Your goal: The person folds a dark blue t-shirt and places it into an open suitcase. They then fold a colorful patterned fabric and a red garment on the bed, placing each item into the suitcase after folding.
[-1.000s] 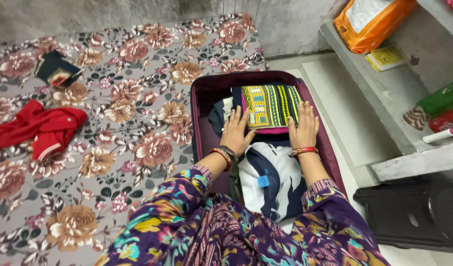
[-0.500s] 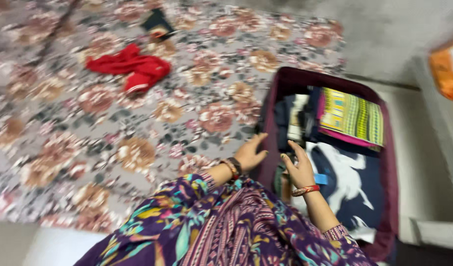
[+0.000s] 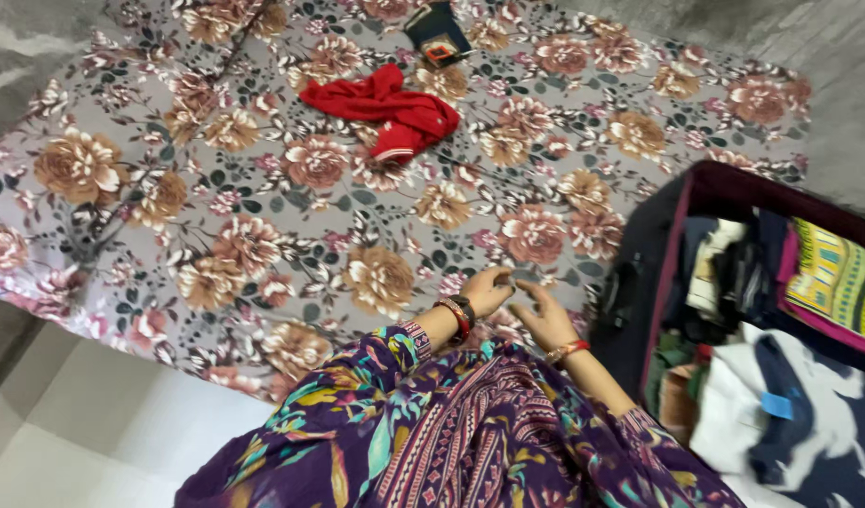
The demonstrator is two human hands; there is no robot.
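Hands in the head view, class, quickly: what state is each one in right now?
Left hand: open, empty, resting on the floral bedsheet.
Right hand: open, empty, over the bedsheet beside the open suitcase.

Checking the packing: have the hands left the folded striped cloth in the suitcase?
Yes. Both hands moved off the striped cloth, out of the suitcase, over the floral bedsheet.
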